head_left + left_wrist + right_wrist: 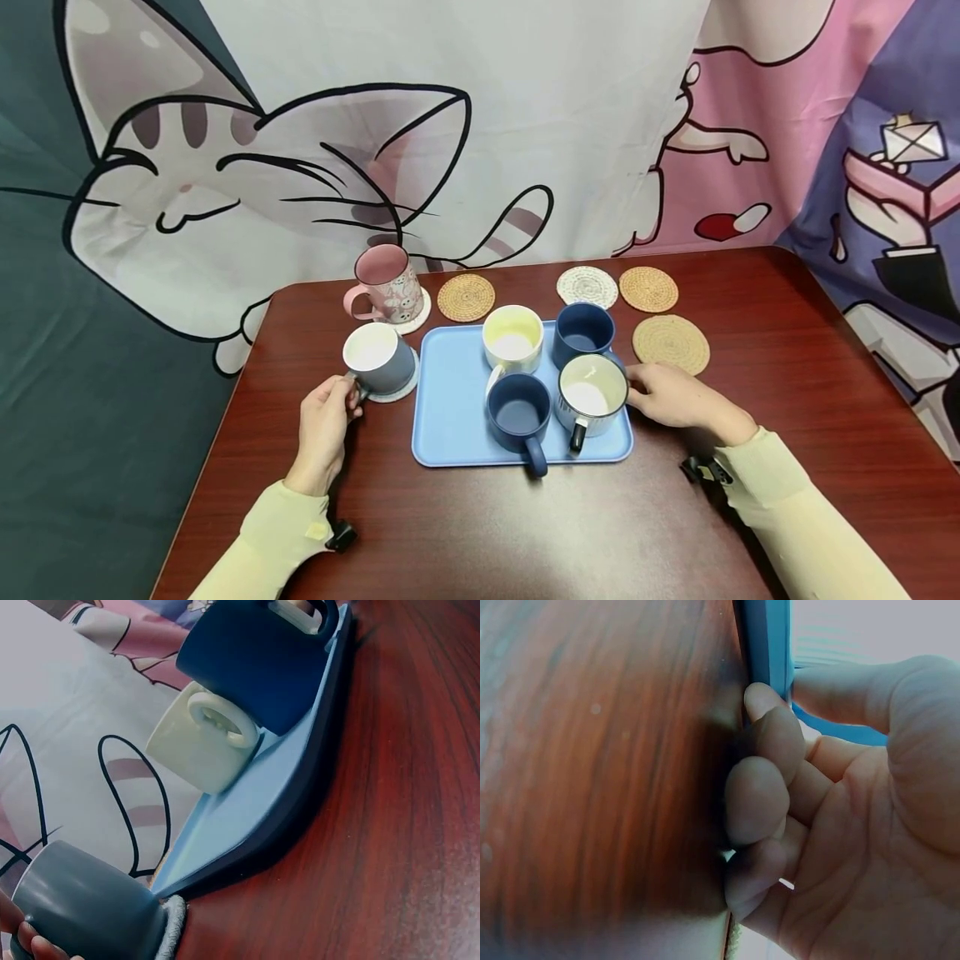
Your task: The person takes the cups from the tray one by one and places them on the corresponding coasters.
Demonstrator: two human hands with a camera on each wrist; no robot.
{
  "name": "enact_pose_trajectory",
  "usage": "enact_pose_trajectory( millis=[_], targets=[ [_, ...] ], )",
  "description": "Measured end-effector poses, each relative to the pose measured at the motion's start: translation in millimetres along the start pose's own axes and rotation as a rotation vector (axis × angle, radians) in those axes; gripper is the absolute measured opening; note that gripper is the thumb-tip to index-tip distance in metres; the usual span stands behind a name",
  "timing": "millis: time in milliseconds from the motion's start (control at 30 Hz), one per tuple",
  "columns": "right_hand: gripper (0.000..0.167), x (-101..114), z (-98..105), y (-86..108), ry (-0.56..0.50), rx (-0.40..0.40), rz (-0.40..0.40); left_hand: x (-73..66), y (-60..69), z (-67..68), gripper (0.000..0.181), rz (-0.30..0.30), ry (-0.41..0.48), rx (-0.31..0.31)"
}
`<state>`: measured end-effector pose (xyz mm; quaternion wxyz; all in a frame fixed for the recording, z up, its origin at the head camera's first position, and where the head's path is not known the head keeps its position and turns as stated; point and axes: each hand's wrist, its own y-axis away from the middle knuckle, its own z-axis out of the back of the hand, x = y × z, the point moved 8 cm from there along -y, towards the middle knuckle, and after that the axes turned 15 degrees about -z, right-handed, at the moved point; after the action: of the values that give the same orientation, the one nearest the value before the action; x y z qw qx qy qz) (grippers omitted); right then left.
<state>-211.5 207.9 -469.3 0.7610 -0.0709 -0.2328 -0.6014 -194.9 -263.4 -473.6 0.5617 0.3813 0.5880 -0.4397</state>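
My left hand (321, 429) grips the handle of a grey mug (388, 368), which stands upright on a pale round coaster (408, 390). In the left wrist view, the fingertips curl at the handle side of this mug. At the right edge of a light blue tray (450, 425), my right hand (678, 398) pinches the rim between thumb and fingers. Several mugs stand on the tray: a cream mug (514, 333), a navy mug (519, 410) in front, another navy mug (582, 327) behind, and a white mug (594, 392) with a black handle.
A pink patterned mug (397, 292) sits on a white coaster (420, 315) at the back left. Behind the tray lies a tan woven coaster (467, 297). Farther right are a white coaster (587, 287) and two tan ones, including a larger one (671, 342). A printed curtain hangs behind the table.
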Motion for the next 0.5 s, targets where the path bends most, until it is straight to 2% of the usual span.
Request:
enact_pose_trajectory(
  millis=[300,500],
  targets=[
    [0.011,3.4,2.3,0.8,0.000,-0.001,0.005,-0.9,2.9,4.0,0.028,0.016,-0.096,0.016],
    [0.011,3.6,2.4,0.9,0.007,-0.004,0.006,-0.8,3.8,4.9,0.027,0.028,-0.121,0.036]
  ],
)
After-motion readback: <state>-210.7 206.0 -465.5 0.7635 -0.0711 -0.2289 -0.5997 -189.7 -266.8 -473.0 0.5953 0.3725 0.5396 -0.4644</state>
